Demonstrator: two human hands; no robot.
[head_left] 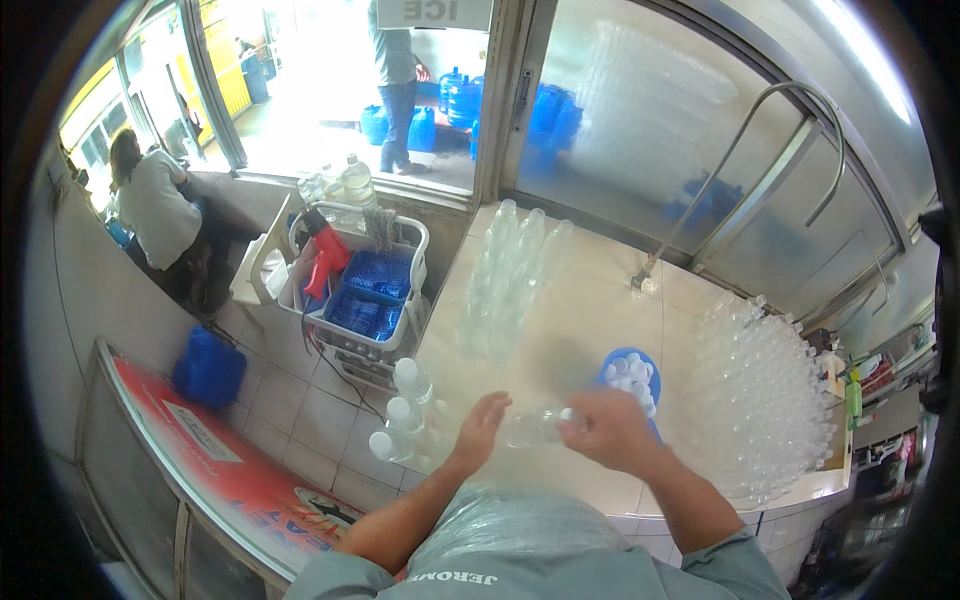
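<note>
Holding a clear plastic bottle (535,428) sideways over the worktop (560,330), my right hand (610,428) clamped on its capped end, my left hand (478,428) spread open against its base.

Tiled counter (560,330) w/ frosted windows (650,110), tiled floor (290,400).

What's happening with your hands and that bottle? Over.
Right hand gripping the cap end. Left hand open against the clear bottle. Blue bowl of caps close behind.
</note>
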